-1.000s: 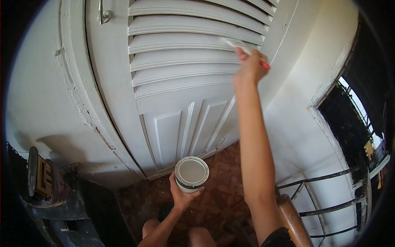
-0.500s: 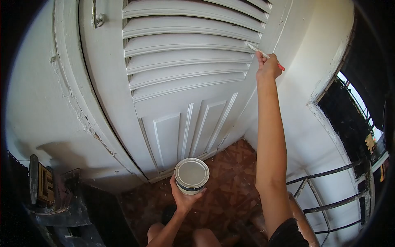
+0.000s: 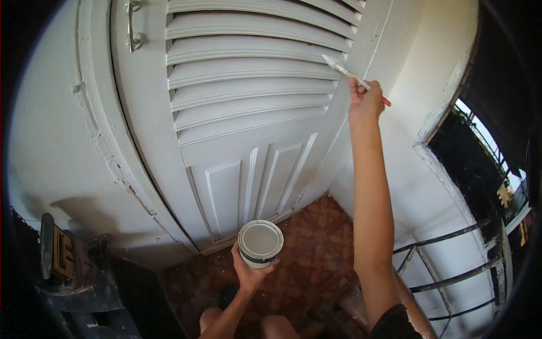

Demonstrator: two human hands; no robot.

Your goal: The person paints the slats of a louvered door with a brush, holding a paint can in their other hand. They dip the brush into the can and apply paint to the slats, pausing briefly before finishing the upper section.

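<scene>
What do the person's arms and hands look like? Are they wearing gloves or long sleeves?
No gloves and no long sleeves. Both arms are bare from the hands up. The left hand and the right hand wear no rings, watch or bands that show. Only a bit of dark cloth shows at the bottom edge, near the top of the right arm. The arms look long and slim.

Daylight enters from the right; fisheye bends edges, corners vignetted black, focus sharp.
</scene>
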